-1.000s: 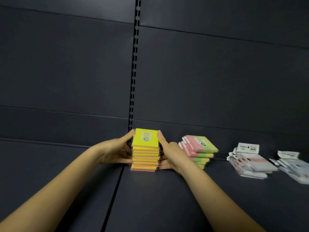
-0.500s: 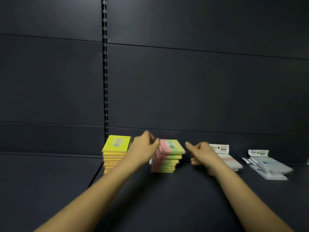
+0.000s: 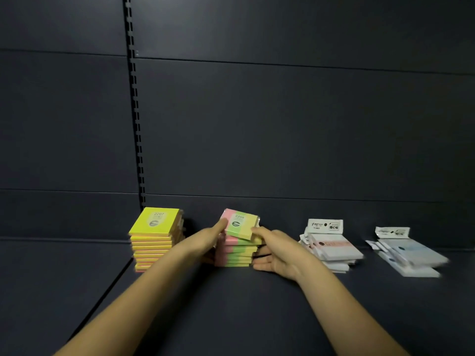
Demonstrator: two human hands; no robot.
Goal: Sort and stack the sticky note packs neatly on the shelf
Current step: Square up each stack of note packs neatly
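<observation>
A squared-up stack of yellow sticky note packs (image 3: pixel 155 240) stands on the dark shelf (image 3: pixel 231 304) near the slotted upright. To its right is a rougher stack of pink-green-yellow packs (image 3: pixel 237 249), its top pack tilted and skewed. My left hand (image 3: pixel 208 240) presses the left side of that stack, thumb on the top pack's edge. My right hand (image 3: pixel 275 249) cups the right side, fingers against the top pack and the lower packs. Both hands clasp the stack between them.
Right of my hands lie two loose piles of white packs in clear wrappers, one pile (image 3: pixel 331 249) close and another (image 3: pixel 408 253) further right. The dark back panel (image 3: pixel 282 137) rises directly behind the stacks. A seam in the shelf runs down from the yellow stack.
My hands left the yellow stack and moved right, closing on both sides of the pink-green stack. The view has shifted right as well.
</observation>
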